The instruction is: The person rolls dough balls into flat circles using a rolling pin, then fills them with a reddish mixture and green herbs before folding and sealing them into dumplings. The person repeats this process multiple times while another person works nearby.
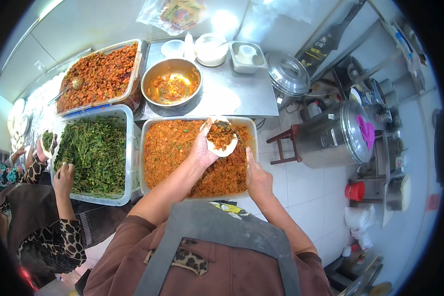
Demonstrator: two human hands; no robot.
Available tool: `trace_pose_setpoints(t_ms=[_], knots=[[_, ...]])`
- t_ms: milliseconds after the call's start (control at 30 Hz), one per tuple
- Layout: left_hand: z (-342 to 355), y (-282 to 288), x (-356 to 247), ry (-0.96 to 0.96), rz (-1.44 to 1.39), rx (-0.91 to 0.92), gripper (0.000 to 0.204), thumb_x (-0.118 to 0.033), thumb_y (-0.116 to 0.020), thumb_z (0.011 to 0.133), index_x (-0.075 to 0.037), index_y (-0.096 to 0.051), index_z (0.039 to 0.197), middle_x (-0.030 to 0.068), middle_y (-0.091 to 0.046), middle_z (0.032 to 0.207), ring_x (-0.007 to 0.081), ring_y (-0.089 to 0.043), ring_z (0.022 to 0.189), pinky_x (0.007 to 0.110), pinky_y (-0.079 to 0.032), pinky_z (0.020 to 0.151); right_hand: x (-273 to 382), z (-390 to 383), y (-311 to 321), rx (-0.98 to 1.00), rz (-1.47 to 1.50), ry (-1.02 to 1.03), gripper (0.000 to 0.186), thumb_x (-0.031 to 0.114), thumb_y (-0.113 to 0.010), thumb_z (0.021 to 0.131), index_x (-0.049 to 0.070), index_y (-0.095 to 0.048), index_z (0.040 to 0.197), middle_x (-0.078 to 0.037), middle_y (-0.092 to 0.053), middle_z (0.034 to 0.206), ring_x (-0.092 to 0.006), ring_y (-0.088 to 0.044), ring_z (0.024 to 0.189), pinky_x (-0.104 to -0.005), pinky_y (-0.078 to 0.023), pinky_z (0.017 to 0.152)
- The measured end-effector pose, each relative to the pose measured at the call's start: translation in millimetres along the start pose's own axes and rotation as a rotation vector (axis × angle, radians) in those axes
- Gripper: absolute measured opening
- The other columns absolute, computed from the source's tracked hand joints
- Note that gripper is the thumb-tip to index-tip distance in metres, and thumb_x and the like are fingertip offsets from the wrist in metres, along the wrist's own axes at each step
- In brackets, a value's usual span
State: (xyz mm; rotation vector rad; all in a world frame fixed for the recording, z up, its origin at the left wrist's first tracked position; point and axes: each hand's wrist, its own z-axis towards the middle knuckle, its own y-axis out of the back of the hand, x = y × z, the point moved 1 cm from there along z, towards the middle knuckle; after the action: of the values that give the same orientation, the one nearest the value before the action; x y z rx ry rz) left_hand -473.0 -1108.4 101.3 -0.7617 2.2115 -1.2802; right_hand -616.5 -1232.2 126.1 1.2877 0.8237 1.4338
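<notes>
My left hand (204, 148) holds a round white dough wrapper (224, 150) over a large bin. Brownish-orange shredded filling (222, 135) is heaped on the wrapper, and my fingers and thumb cup it from its left side. Below lies the clear plastic bin (255, 143), full of orange shredded filling (170, 148). At the bin's right edge is my right hand (259, 180), its index finger pointing away from me and the other fingers curled. Whatever those fingers may hold is hidden.
Left of my bin stands a bin of chopped greens (96, 153), where a co-worker's hand (64, 178) reaches in. Behind are a bin of diced red filling (98, 76) and a steel bowl (171, 83). A large steel pot (325, 135) stands at right.
</notes>
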Motion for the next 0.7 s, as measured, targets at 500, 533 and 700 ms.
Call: trace_pose_setpoints(t_ms=[500,533,700], knots=[[-7,34,4,0.067,0.074,0.124,0.04,-0.021,-0.057,0.084,-0.006,-0.047,0.12,0.0152,-0.055,0.116,0.0291,-0.055,0.105,0.046,-0.046,0.09,-40,-26,-42,0.277,0.377,-0.451,0.046,0.011,-0.047,0.086,0.004,-0.039,0.131,-0.017,-0.061,0.094,-0.027,-0.059,0.078,-0.034,-0.047,0.069],[-7,34,4,0.07,0.083,0.11,0.04,-0.021,-0.058,0.084,-0.006,-0.047,0.12,0.0151,-0.054,0.116,0.029,-0.055,0.105,0.046,-0.046,0.09,-34,-23,-43,0.402,0.192,-0.434,0.047,0.013,-0.047,0.086,0.003,-0.038,0.131,-0.018,-0.06,0.1,-0.0288,-0.059,0.082,-0.0359,-0.047,0.073],[-15,30,6,0.063,0.119,0.123,0.038,-0.029,-0.05,0.088,-0.008,-0.047,0.12,0.0136,-0.054,0.117,0.0274,-0.055,0.105,0.046,-0.046,0.09,14,19,-2,-0.052,0.421,-0.054,0.05,0.02,-0.042,0.09,-0.004,-0.03,0.132,-0.023,-0.038,0.132,-0.0377,-0.037,0.121,-0.0396,-0.031,0.1]])
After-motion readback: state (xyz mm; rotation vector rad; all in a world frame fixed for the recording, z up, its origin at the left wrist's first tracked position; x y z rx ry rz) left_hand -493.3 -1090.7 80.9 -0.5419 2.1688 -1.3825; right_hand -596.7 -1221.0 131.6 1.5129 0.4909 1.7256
